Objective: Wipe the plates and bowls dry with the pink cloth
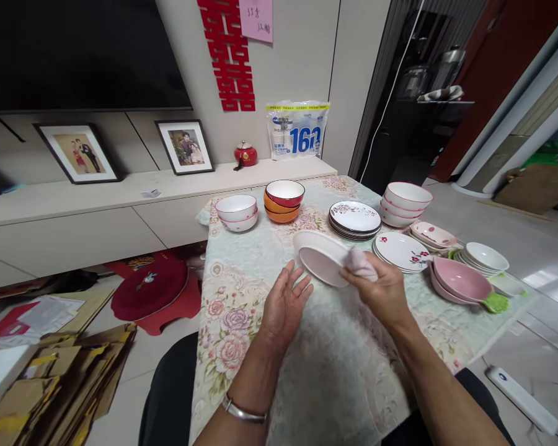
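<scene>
A white shallow dish [323,263] is tilted above the middle of the tablecloth. My right hand [384,291] grips its right edge and also holds a pale pinkish cloth [361,263], slightly blurred, against that edge. Just left of the dish and below it, my left hand [286,303] is open with the palm up and fingers apart, holding nothing. Whether its fingertips touch the dish I cannot tell. Beyond the dish stand a stack of dark-rimmed plates [354,217] and a stack of orange and red bowls [283,201].
White bowls [237,214] are stacked at the back left. Toward the right are flowered plates [400,251], pink-rimmed bowls [407,198], pink dishes [462,279] and small white bowls [486,257]. A red stool [151,288] and flattened cardboard [74,371] lie left of the table.
</scene>
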The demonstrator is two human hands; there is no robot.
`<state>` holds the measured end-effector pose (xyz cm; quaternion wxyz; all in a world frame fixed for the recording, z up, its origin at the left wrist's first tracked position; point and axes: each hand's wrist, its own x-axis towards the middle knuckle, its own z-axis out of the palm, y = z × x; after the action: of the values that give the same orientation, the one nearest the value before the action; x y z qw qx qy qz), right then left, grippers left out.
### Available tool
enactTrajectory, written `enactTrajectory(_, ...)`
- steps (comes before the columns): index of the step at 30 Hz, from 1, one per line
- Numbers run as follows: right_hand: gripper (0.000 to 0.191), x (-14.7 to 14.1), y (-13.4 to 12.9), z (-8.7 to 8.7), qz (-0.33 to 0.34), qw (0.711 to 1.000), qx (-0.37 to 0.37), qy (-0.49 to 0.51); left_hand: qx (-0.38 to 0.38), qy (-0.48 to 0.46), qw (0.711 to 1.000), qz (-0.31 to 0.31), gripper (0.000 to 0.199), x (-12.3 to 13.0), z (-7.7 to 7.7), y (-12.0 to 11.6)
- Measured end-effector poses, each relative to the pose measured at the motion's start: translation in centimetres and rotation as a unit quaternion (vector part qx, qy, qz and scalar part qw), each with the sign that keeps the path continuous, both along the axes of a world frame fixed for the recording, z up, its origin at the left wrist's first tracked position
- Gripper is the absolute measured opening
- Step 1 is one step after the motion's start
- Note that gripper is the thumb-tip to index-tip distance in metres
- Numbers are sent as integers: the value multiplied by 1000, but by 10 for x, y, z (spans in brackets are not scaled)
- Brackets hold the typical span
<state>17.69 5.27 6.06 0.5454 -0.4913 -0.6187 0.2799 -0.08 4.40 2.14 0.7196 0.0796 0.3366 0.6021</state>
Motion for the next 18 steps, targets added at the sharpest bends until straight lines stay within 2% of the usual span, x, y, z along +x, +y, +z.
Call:
enactTrajectory(3, 33, 13, 10, 0, -13, 974, -108, 200, 29, -3, 1000, 7, 33, 3, 6, 0)
enactTrajectory(6, 44, 17, 17, -4, 21, 933, -181, 309, 65, -14, 998, 21, 33, 5, 9, -2)
enactTrajectory(9, 47, 16, 20, -8, 63, 904, -231, 353, 100, -23, 995, 8, 39, 4, 8, -6)
enactTrajectory(11, 44, 15, 21, -11, 80, 893, -249, 366, 112, -16, 994, -13, 49, 4, 7, -9)
enactTrajectory(14, 44, 14, 22, -13, 88, 887, -272, 364, 106, -12, 994, -30, 62, 4, 6, -13)
enactTrajectory(18, 46, 15, 24, -16, 71, 891, -300, 333, 80, -19, 996, -26, 62, 6, 6, -12)
